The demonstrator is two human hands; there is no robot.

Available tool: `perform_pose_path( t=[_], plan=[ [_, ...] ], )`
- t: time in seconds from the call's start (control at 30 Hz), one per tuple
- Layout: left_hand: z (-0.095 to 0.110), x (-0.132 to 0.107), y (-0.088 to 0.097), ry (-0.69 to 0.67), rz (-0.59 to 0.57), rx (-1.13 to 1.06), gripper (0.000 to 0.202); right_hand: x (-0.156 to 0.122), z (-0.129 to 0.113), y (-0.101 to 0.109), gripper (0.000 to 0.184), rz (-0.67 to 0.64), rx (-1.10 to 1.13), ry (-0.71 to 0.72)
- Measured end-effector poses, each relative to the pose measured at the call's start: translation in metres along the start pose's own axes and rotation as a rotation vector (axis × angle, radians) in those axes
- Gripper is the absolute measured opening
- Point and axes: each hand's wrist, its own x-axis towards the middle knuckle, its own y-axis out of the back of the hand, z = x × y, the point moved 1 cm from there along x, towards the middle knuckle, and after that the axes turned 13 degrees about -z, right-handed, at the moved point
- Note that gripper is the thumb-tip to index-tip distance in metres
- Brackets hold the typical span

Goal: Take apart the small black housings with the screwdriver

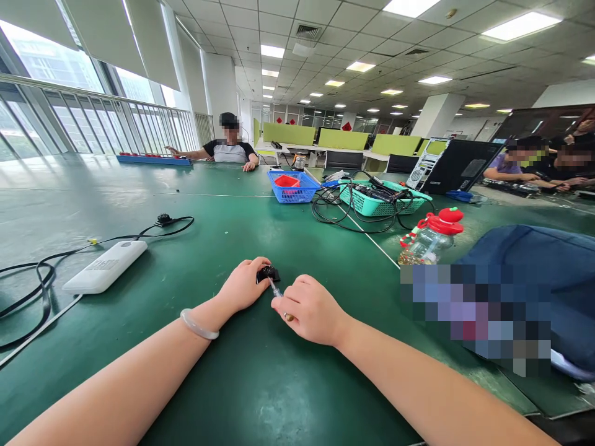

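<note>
Hands point(309, 308) flank small black part point(267, 273)

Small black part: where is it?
In the head view, the small black part is left of center, held by the left hand, beyond the tool in the right hand.

head view | worn on head | faces forward, down | green table point(274, 384) near, ceiling point(344, 37) far

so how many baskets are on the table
2 clearly: the blue basket ahead, and the green basket to its right, holding cables. The red item inside the first and blue item farther right may be more; unclear.
</note>
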Motion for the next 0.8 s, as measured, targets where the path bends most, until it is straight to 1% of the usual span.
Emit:
perform_pose_path(
  t=[0.13, 0.2, 0.3, 0.4, 0.5, 0.63, 0.73, 0.8],
  plan=[
    [0.000, 0.000, 0.001, 0.013, -0.006, -0.016, 0.028, 0.000, -0.001, 0.000, 0.009, -0.095, -0.008, 0.087],
    [0.000, 0.000, 0.001, 0.010, -0.007, -0.024, 0.027, 0.000, -0.001, 0.001, 0.009, -0.116, 0.019, 0.096],
    [0.000, 0.000, 0.001, 0.006, -0.003, -0.032, 0.025, 0.000, -0.003, 0.001, 0.015, -0.123, 0.073, 0.125],
    [0.000, 0.000, 0.000, 0.013, -0.001, -0.035, 0.026, 0.000, -0.003, 0.002, 0.016, -0.061, 0.092, 0.122],
    [0.000, 0.000, 0.000, 0.020, -0.005, -0.031, 0.030, 0.000, -0.002, 0.004, 0.012, 0.044, 0.086, 0.061],
    [-0.001, 0.000, 0.001, 0.018, 0.005, -0.030, 0.030, 0.000, 0.000, 0.009, 0.013, 0.153, 0.080, -0.011],
    [-0.002, 0.000, 0.001, 0.013, 0.002, -0.038, 0.029, 0.000, 0.001, 0.010, 0.013, 0.186, 0.087, -0.024],
    [-0.001, 0.000, 0.001, 0.003, 0.000, -0.040, 0.029, 0.001, 0.000, 0.010, 0.016, 0.169, 0.086, 0.021]
  ],
)
